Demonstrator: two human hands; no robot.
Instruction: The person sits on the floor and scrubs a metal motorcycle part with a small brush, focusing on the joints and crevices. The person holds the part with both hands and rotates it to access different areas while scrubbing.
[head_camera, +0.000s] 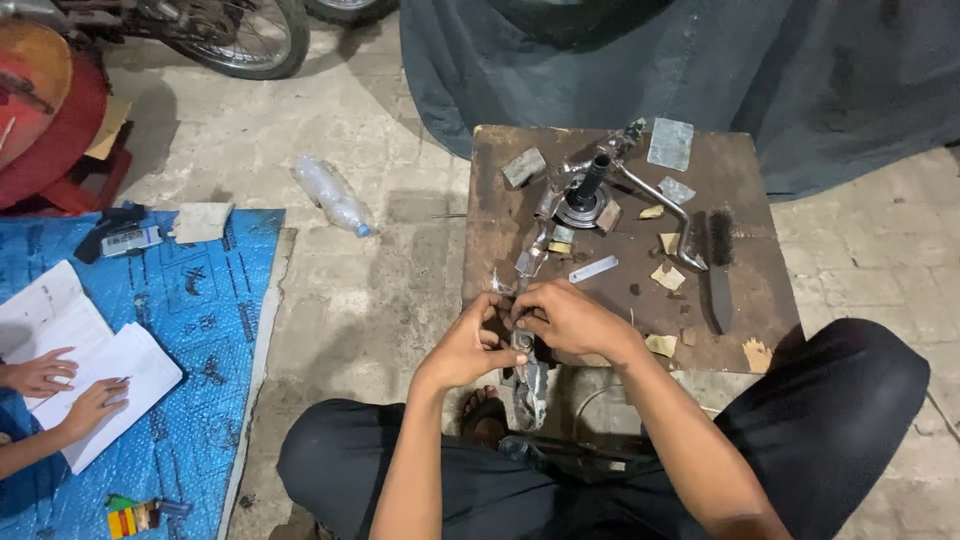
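My left hand (473, 340) and my right hand (567, 318) meet at the near edge of a low, stained wooden table (750, 290). Both grip a small metal part (522, 340) wrapped in clear plastic, which hangs down between my knees. Farther back on the table stands a metal assembly with a black splined shaft (590, 190) and a bent chrome lever (665, 215). A wire brush (720, 275) lies at the right. Small metal plates and paper scraps are scattered about.
A crushed plastic bottle (333, 195) lies on the concrete floor. At left, on a blue mat (210, 300), another person's hands (60, 390) rest on an open notebook (100, 365). A motorcycle wheel (250, 35) and a grey cover (700, 70) stand behind.
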